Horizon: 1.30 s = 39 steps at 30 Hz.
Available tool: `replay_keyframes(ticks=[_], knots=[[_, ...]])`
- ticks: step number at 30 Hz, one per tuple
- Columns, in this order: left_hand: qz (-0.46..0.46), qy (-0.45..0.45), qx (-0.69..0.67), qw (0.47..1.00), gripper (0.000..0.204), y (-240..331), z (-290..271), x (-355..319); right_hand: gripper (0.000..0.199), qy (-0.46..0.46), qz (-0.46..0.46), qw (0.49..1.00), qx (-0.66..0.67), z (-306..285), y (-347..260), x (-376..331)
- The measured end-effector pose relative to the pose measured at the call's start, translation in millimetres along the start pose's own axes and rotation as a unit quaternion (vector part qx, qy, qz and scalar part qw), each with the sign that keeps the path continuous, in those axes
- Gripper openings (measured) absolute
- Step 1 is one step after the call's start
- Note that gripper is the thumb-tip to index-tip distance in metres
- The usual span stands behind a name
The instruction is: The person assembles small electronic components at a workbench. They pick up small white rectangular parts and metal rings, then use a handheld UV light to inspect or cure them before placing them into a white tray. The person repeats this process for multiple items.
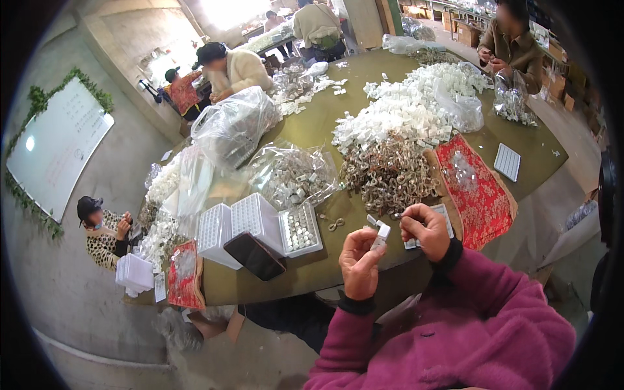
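My left hand (359, 265) is closed around a small white plastic case (381, 235), held upright with its lid tipped up. Close by on the right, my right hand (426, 229) pinches with thumb and forefinger; a small greyish piece seems to show at the fingertips, too small to name. Both hands are above the near edge of the table. Just beyond them lies a heap of small brown twisted loops (383, 174). Partly hidden under my right hand is a flat white tray (446, 220).
Left of my hands stand white trays (257, 218), one filled with round pieces (300, 229), and a dark phone (255, 256). A red patterned cloth (478, 195) lies at right. Farther back are heaped small white cases (403, 114) and clear bags (237, 127). Several people work around the table.
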<state>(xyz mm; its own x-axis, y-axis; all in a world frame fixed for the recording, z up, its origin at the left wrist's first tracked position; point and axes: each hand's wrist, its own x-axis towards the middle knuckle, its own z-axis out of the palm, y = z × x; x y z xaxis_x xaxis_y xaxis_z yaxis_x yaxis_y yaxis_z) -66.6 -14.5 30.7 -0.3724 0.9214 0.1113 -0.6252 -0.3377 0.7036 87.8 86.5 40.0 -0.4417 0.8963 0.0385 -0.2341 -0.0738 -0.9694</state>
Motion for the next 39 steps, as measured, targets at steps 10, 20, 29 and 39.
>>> replay_keyframes(ticks=[10, 20, 29, 39], knots=[[-0.011, -0.016, 0.145, 0.989, 0.019, -21.0, -17.8, -9.8, 0.007, 0.006, -0.092, 0.99, -0.103, 28.0, 9.7, -0.3], [-0.058, -0.014, 0.114, 0.992, 0.02, -27.5, -21.5, -21.7, 0.011, -0.039, -0.248, 0.919, -0.304, 29.1, 11.7, -8.3], [0.013, 0.036, 0.173, 0.984, 0.024, -22.6, -22.3, -23.3, 0.017, -0.124, -0.332, 0.867, -0.351, 19.8, 1.8, -16.2], [0.04, -0.01, 0.191, 0.981, 0.033, -34.5, -28.7, -25.1, 0.017, -0.169, -0.311, 0.866, -0.353, 2.6, -8.8, -24.6]])
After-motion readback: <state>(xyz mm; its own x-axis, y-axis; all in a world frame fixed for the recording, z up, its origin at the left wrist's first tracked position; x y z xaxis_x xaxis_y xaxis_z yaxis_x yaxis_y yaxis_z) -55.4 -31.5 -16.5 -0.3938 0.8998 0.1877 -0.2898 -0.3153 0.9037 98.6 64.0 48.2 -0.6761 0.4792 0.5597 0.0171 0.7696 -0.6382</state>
